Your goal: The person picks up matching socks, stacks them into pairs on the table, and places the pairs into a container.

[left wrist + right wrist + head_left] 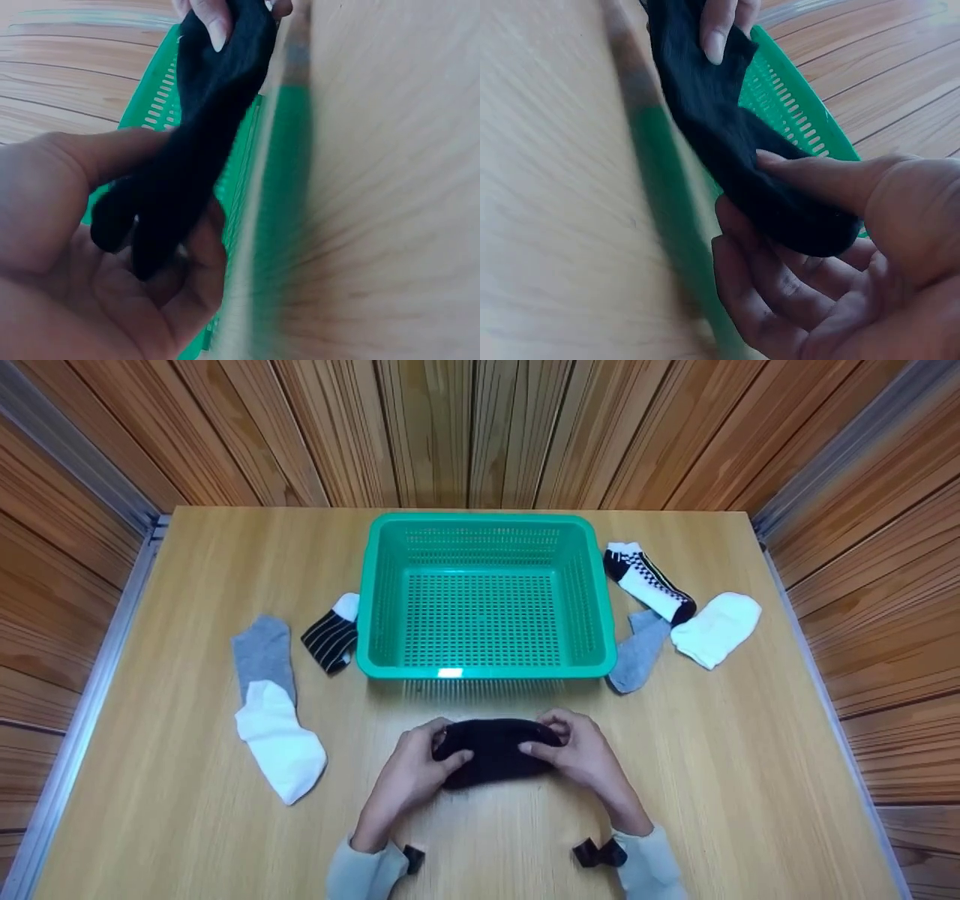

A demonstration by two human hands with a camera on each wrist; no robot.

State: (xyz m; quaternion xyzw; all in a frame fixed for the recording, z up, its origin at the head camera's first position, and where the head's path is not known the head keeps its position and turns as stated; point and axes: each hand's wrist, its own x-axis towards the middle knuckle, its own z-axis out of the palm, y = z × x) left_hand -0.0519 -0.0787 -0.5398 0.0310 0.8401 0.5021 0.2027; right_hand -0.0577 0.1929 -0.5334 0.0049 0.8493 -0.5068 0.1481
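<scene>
A black sock [495, 751] is held between both hands in front of the basket, stretched sideways. My left hand [421, 761] pinches its left end, thumb on the near face and fingers behind. At the other end, my right hand [583, 750] pinches the cloth the same way. In the left wrist view the black sock [202, 127] hangs folded, with two rounded layers at the palm. The right wrist view has the black sock [742, 142] under the thumb, its end rounded over the fingers. Behind stands a green plastic basket [486, 671] with nothing in it.
Left of the basket lie a grey sock [264, 656], a white sock [285, 746] overlapping it, and a black striped sock [330, 639]. To the right are a checkered black-and-white sock [649, 585], a blue-grey sock [639, 656] and a white sock [718, 628]. Wooden walls surround the table [187, 840].
</scene>
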